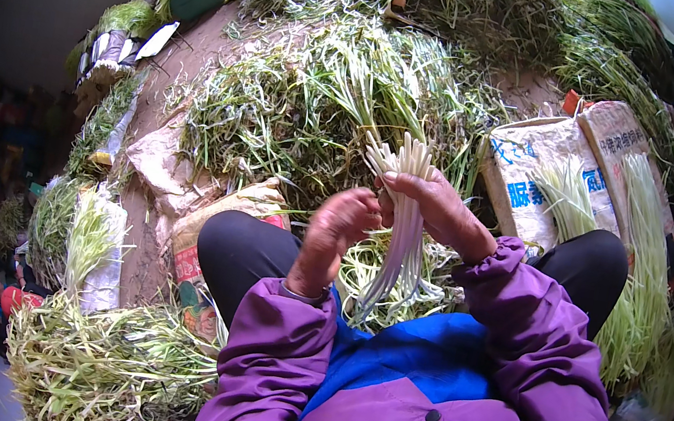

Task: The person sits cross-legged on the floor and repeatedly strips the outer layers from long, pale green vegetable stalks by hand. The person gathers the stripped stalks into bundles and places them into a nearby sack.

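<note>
My right hand [444, 212] grips a bunch of long pale vegetable stalks [401, 248], probably a kind of chive or garlic shoot. Their whitish ends stick up above the thumb, and the rest hangs down between my knees. Close against the bunch on its left side, my left hand [336, 234] is blurred with its fingers curled; whether anything is pinched in them is unclear. Just beyond the hands lies a heap of green leafy stalks [258, 124]. More pale trimmings [361, 268] lie below the bunch, above my blue apron [414, 350].
To the right, printed woven sacks [522, 181] carry pale stalks [631, 293]. Another sack [252, 196] lies by my left knee, near a leafy pile [110, 366]. Bundles [88, 236] line the left side. Other people are partly visible at the right edge, top and lower left.
</note>
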Demonstrator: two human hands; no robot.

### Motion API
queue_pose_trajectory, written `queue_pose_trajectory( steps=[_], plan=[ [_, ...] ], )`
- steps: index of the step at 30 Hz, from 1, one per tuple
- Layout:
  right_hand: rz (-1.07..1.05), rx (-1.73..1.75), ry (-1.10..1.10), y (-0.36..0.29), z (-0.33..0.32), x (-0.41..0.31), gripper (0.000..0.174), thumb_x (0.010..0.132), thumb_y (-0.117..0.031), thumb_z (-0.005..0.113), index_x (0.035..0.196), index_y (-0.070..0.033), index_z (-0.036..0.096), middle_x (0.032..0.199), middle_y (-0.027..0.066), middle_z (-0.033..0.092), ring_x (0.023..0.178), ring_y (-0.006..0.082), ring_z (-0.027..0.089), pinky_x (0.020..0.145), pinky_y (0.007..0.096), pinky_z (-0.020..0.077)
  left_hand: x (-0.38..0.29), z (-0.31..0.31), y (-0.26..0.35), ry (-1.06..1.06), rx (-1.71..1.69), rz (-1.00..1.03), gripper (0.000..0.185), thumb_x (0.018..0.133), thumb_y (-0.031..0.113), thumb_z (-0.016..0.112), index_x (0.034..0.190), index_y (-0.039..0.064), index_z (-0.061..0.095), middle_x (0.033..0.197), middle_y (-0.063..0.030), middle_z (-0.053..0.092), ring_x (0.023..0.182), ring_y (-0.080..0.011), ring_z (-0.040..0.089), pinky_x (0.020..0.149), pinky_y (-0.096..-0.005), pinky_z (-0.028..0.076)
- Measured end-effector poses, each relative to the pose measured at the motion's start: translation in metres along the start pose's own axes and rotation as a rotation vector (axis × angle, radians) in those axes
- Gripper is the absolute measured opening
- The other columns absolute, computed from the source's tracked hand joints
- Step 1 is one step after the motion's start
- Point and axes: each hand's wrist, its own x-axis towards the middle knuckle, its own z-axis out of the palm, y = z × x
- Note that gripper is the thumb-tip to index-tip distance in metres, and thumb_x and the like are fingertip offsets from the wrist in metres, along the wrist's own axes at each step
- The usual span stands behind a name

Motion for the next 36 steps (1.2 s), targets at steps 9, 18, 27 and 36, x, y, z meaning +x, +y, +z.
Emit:
queue_pose_trajectory(
  steps=[9, 18, 27, 36],
  plan=[
    [0.177, -0.123, -0.213, 0.015, 0.019, -0.005, 0.024, 0.088, -0.026, 0.056, 0.089, -0.002, 0.057, 0.068, 0.0063, 0.06, 0.059, 0.0144, 0.059, 0.056, 0.0295, 0.0475, 0.009, 0.001, 0.011, 0.191, 0.016, 0.4, 0.027, 0.092, 0.014, 0.054, 0.116, 0.004, 0.056, 0.102, -0.008, 0.063, 0.077, -0.0097, 0.06, 0.066, -0.0232, 0.051],
    [0.246, -0.037, -0.131, 0.018, 0.02, -0.001, 0.031, 0.087, -0.028, 0.058, 0.1, 0.0, 0.059, 0.08, 0.01, 0.065, 0.066, 0.0169, 0.063, 0.062, 0.0298, 0.0521, 0.014, 0.0, 0.008, 0.296, -0.016, 0.404, 0.015, 0.089, 0.015, 0.059, 0.099, 0.005, 0.064, 0.085, -0.0019, 0.065, 0.062, -0.0038, 0.054, 0.053, -0.0174, 0.042],
    [0.243, 0.022, -0.127, 0.023, 0.017, 0.001, 0.028, 0.087, -0.029, 0.059, 0.095, -0.002, 0.058, 0.075, 0.0066, 0.062, 0.061, 0.0153, 0.06, 0.058, 0.0289, 0.0505, 0.013, 0.002, 0.011, 0.232, 0.036, 0.334, 0.014, 0.089, 0.012, 0.055, 0.096, 0.003, 0.064, 0.08, -0.0016, 0.065, 0.06, -0.0039, 0.054, 0.055, -0.0188, 0.043],
    [0.216, -0.07, -0.191, 0.03, 0.01, 0.005, 0.022, 0.086, -0.025, 0.063, 0.081, -0.004, 0.058, 0.065, 0.0039, 0.058, 0.055, 0.0127, 0.057, 0.052, 0.0281, 0.0462, 0.017, -0.002, 0.004, 0.298, 0.164, 0.394, 0.023, 0.09, 0.015, 0.055, 0.109, 0.003, 0.058, 0.094, -0.0044, 0.064, 0.076, -0.0067, 0.056, 0.063, -0.0184, 0.043]
  ],
)
